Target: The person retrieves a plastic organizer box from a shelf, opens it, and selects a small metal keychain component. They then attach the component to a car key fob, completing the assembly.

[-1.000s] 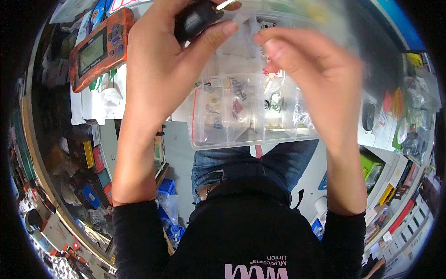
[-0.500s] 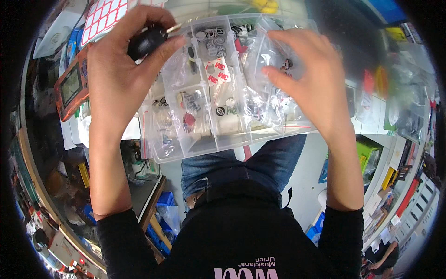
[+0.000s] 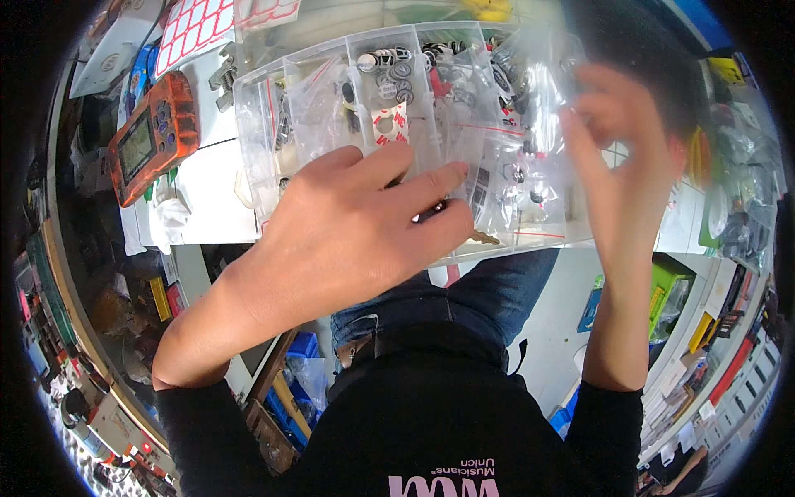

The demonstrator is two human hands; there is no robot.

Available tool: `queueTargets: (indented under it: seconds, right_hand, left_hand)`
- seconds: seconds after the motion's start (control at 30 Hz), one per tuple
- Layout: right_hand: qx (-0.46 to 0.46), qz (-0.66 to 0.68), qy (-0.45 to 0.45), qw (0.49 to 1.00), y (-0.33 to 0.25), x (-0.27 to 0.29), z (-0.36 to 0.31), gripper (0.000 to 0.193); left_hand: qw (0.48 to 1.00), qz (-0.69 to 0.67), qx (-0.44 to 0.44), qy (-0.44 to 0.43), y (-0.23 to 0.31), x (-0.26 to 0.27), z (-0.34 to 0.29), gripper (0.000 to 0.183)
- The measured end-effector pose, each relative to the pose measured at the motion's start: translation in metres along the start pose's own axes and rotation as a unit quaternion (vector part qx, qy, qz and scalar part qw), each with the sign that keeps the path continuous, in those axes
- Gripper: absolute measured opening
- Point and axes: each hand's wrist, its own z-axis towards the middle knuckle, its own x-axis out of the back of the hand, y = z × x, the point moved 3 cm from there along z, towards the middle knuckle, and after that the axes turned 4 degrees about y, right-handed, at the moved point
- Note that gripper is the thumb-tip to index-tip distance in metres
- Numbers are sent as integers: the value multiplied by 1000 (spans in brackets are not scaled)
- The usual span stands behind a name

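A clear plastic compartment box lies in front of me. My left hand reaches over its near part, fingers closed around a dark key. The key's metal blade pokes out beyond my fingers; the rest is mostly covered. Small round black-and-white pieces fill a far compartment, with a red-and-white adhesive sheet nearer me. Clear zip bags of small parts lie in the right compartments. My right hand is at the box's right side, curled and blurred by motion, beside shiny clear plastic. Whether it grips anything is unclear.
An orange handheld device with a screen rests left of the box. Behind it lies a sheet of red-outlined labels. Grey metal pieces sit by the box's far left corner. Plastic bags crowd the right side.
My left hand, with the key, has come down and right from the far left corner to over the box's near part. My right hand has moved right, away from the bags, toward the box's right side.
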Motion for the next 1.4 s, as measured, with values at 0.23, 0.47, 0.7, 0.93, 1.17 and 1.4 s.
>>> queueTargets:
  seconds: [0.23, 0.47, 0.7, 0.93, 1.17, 1.4]
  right_hand:
    - [83, -109, -45, 990, -8, -1, 3, 30]
    - [38, -89, -96, 991, -7, 4, -6, 34]
    - [-69, -35, -59, 995, -3, 8, -21, 41]
    - [-139, 41, -20, 989, 4, 7, -24, 39]
    - [101, -112, -46, 987, -6, 9, -25, 44]
    - [188, -174, -128, 958, -32, 2, -28, 45]
  left_hand:
    - [999, -29, 36, 17, -1, -13, -4, 45]
    - [997, -37, 57, -26, 0, -10, 3, 54]
    - [997, -60, 44, -7, 3, -4, 14, 58]
    - [997, -14, 5, -69, 4, 2, 22, 46]
    - [990, -92, 103, -36, -17, 15, -6, 47]
    - [993, -79, 91, 9, -20, 8, -14, 42]
